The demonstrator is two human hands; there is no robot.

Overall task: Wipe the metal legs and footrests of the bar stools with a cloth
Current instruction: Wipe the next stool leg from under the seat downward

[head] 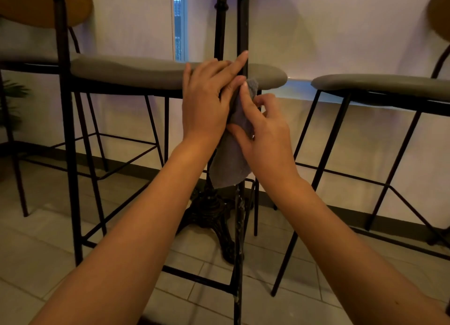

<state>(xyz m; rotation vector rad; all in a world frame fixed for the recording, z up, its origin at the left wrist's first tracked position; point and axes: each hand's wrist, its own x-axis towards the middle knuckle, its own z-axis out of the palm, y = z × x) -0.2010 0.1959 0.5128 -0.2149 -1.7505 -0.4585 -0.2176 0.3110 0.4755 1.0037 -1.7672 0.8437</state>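
Observation:
A grey-blue cloth (230, 164) is wrapped around the near front leg (238, 246) of the left bar stool, just under its grey seat (126, 72). My left hand (207, 98) presses the cloth against the leg from the left, fingers stretched up along the metal. My right hand (263, 130) pinches the cloth from the right, index finger pointing up. The cloth's lower end hangs loose below both hands. The stool's black footrest bar (194, 277) runs low near the floor.
A second stool with a grey seat (389, 83) and black legs stands at the right. An ornate black table pedestal (214, 215) rises behind the cloth. Another chair frame (14, 154) is at the far left. The floor is pale tile and a white wall is behind.

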